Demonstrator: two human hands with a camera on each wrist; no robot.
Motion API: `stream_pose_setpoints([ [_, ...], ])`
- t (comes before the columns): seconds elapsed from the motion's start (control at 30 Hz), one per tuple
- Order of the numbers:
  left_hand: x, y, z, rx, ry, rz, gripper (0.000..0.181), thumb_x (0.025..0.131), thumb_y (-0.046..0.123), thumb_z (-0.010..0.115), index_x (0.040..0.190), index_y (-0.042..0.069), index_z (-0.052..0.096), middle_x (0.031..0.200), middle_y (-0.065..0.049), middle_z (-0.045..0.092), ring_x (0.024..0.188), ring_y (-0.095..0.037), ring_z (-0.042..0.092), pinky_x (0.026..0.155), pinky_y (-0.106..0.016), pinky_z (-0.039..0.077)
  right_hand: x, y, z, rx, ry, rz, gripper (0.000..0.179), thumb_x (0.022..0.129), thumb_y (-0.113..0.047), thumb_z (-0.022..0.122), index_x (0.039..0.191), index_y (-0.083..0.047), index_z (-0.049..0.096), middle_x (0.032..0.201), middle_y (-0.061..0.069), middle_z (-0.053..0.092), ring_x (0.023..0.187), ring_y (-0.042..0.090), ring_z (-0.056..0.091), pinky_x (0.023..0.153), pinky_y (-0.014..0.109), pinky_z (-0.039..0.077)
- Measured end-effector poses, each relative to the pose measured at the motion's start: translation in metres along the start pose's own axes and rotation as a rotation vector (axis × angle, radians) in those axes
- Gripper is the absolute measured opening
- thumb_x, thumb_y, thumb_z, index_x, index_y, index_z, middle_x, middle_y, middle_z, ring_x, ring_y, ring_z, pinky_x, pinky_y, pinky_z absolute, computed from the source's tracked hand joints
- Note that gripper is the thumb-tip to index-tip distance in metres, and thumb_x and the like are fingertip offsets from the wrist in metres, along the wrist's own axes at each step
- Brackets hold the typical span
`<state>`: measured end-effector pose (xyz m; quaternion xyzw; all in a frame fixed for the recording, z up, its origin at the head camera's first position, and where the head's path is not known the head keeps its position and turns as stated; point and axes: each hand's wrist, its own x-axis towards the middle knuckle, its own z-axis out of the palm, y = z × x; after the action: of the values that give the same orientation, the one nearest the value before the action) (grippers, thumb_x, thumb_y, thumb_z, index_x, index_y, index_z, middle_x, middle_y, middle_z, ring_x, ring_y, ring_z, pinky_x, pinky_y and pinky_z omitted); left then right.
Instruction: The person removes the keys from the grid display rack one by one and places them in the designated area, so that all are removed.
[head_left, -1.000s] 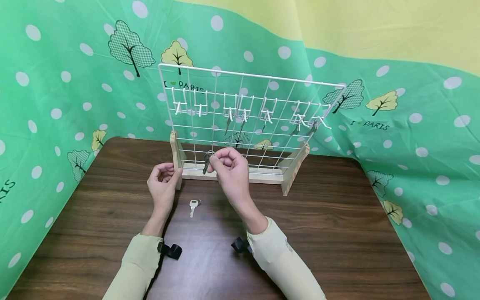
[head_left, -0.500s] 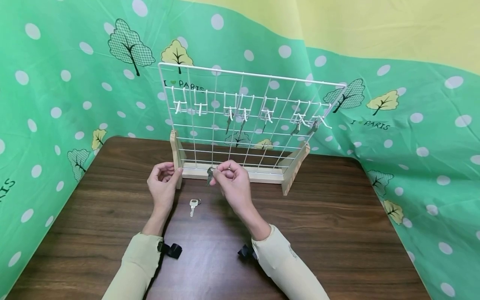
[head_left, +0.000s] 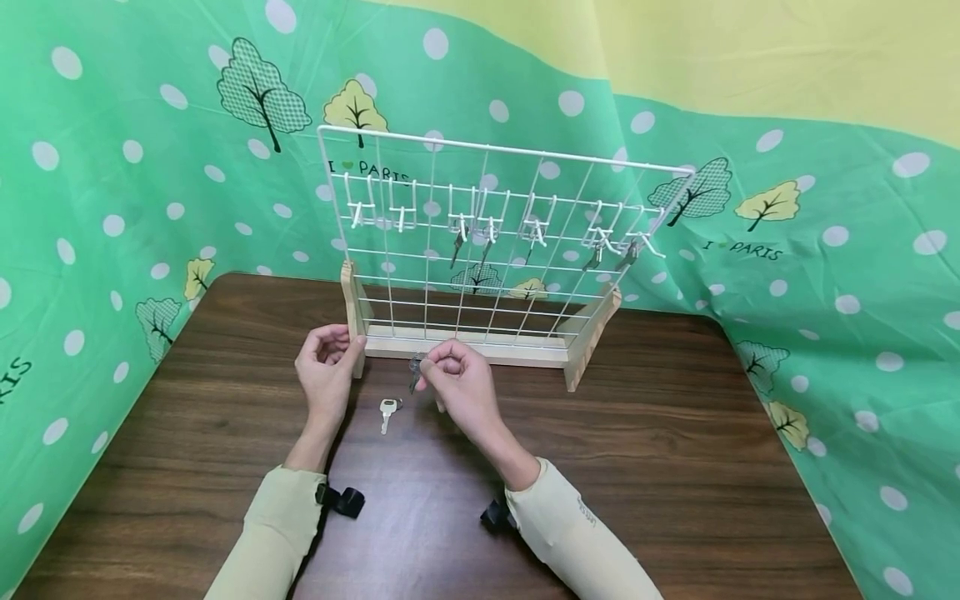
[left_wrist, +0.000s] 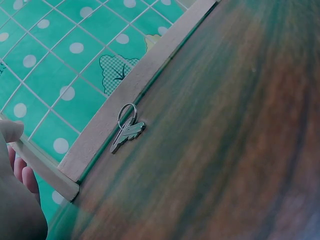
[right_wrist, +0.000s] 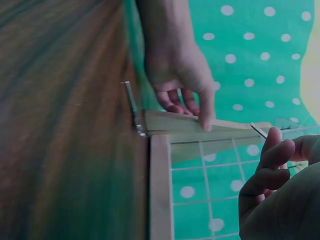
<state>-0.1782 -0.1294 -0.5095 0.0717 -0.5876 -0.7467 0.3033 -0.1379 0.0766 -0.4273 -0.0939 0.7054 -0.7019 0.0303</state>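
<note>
In the head view my right hand (head_left: 461, 387) pinches a key (head_left: 415, 375) between thumb and fingertips. Its blade points down, in front of the rack's base bar; a sliver of that key (right_wrist: 258, 130) shows beside the fingertips in the right wrist view. My left hand (head_left: 327, 367) grips the wooden side panel (head_left: 351, 300) of a white wire grid rack (head_left: 502, 146), thumb in front and fingers curled behind. A second key (head_left: 387, 414) with a ring lies on the table below the rack; the left wrist view shows this loose key (left_wrist: 129, 134) larger.
Several white hooks (head_left: 401, 218) hang in a row across the grid. Keys (head_left: 458, 244) dangle from the middle and right ones, while the two leftmost hold nothing. The brown wood table (head_left: 675, 467) is backed by a green dotted curtain (head_left: 825, 308).
My right hand has moved down from the lower grid with its key, toward the front of the base bar. The left hand stays on the side panel, and the loose key has not moved.
</note>
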Motion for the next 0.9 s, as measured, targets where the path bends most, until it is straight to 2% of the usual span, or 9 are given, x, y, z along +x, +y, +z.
stream_pose_setpoints([
  [0.2,0.000,0.000,-0.001,0.000,0.005,0.001,0.032,0.087,-0.014,0.084,0.114,-0.019,0.067,0.091,0.004,0.070,0.083,-0.009,0.065,0.071,-0.016,0.053,-0.003,0.011,-0.003,-0.035,-0.020,0.054,0.012,0.101,0.002,0.068,0.095,-0.008,0.068,0.072,0.001,0.074,0.045,0.010,0.046,0.044,0.020,0.036],
  [0.53,0.001,0.000,0.000,0.010,0.000,0.010,0.031,0.087,-0.013,0.084,0.113,-0.018,0.068,0.092,0.003,0.070,0.083,-0.009,0.065,0.071,-0.016,0.053,-0.001,0.034,0.000,-0.029,-0.052,0.135,0.008,0.101,0.002,0.068,0.095,-0.003,0.068,0.070,-0.001,0.073,0.045,0.007,0.046,0.045,0.018,0.038],
  [0.9,0.000,-0.001,-0.001,0.002,0.000,0.001,0.032,0.087,-0.013,0.084,0.114,-0.019,0.067,0.092,0.003,0.070,0.083,-0.009,0.065,0.071,-0.016,0.054,0.001,0.046,-0.005,-0.023,-0.111,0.224,0.007,0.097,0.005,0.066,0.095,-0.002,0.068,0.068,-0.001,0.072,0.046,0.007,0.047,0.046,0.020,0.039],
])
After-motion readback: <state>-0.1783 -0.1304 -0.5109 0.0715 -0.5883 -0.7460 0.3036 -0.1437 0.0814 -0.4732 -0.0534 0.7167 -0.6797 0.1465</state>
